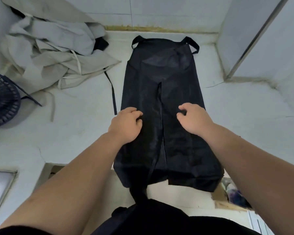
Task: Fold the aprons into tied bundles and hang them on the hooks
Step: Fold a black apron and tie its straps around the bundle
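- The black apron point(159, 78) lay flat and lengthwise on the pale counter point(244, 116). Its bib end was far from the person, and its lower hem hung a little over the near edge.
- Both long sides were already folded in and met along a seam down the middle, so the apron made a narrow strip.
- The left hand point(126, 124) rested on the left flap about halfway along, with fingers curled into the cloth and pinching it.
- The right hand point(194, 119) did the same on the right flap, with a bit of dark cloth between thumb and fingers.
- One loose tie point(112, 92) lay on the counter just beside the left edge of the apron.
- A heap of pale aprons point(58, 53) waited at the far left, well apart from the hands.
- In my judgement the step in hand was the folding of this first apron, so the task was at an early stage; no tied bundle and no hooks were visible.
- The next move probably called for folding or rolling the strip along its length while both flaps were kept from opening.
- After that, the ties had to be found and wrapped around the bundle. The other tie could not be made out against the black cloth.
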